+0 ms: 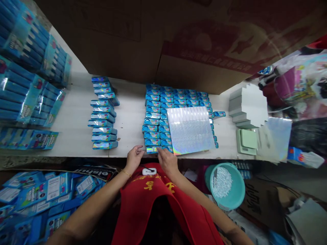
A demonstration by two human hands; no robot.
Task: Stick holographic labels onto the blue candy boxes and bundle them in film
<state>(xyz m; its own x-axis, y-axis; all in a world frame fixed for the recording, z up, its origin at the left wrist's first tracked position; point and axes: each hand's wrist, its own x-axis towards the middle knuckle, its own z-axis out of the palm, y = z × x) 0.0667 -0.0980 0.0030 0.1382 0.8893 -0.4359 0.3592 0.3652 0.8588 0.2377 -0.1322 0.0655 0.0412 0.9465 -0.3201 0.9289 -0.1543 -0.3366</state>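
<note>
Small blue boxes (pixel 153 124) stand packed in rows in the middle of the white table. The box (pixel 150 150) at the near left corner has a shiny strip on its top. My right hand (pixel 167 160) has its fingers bent together at that box's right end; what they pinch, if anything, is hidden. At the left end, my left hand (pixel 134 158) has its thumb and fingers apart and holds nothing I can see. A silvery sticker sheet (pixel 191 131) lies over the right part of the rows.
More blue boxes (pixel 103 130) form a column to the left. Wrapped packs (pixel 15 92) are stacked at the far left. A big carton (pixel 153 41) blocks the back. White card stacks (pixel 251 105) and a small scale (pixel 246 141) stand right. Below is a turquoise bucket (pixel 237 194).
</note>
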